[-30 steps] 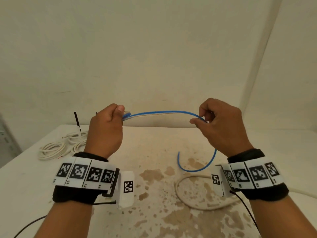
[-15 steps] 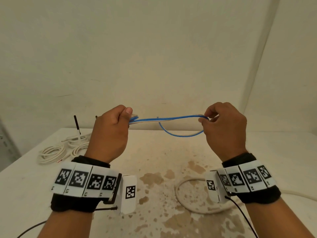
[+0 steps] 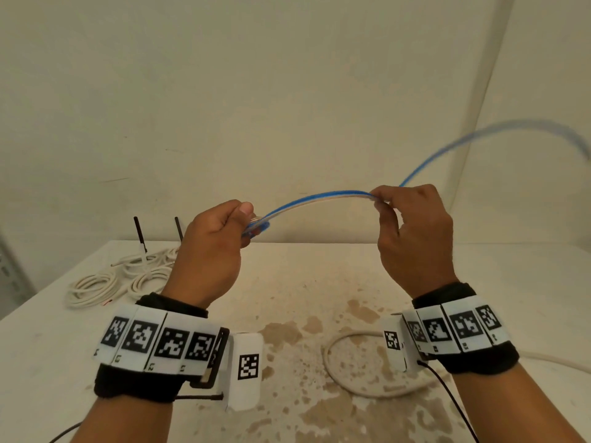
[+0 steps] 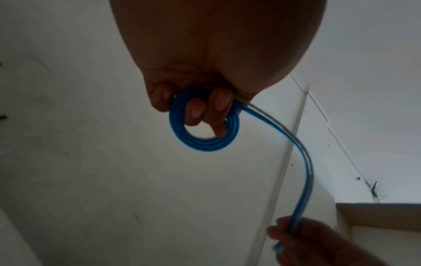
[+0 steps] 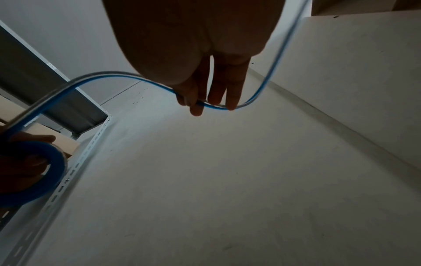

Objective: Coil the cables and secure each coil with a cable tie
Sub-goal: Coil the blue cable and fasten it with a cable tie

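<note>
A flat blue and white cable [image 3: 316, 199] arches between my two raised hands above the table. My left hand [image 3: 217, 247] grips a small coil of this cable [image 4: 205, 142], wound in several turns round its curled fingers [image 4: 216, 108]. My right hand [image 3: 412, 228] pinches the cable's free run between thumb and fingertips [image 5: 198, 106]. Beyond the right hand the loose tail [image 3: 499, 135] swings up to the right, blurred.
Several white cable coils [image 3: 121, 279] lie at the table's back left, with two black ties [image 3: 139, 233] standing up beside them. A loose white cable [image 3: 351, 378] loops on the stained tabletop [image 3: 287, 298] below my right wrist. Walls close in behind and to the right.
The hanging blue loop has gone from below my hands. My right hand has slid further right along the cable, and the free tail has whipped up to the right.
</note>
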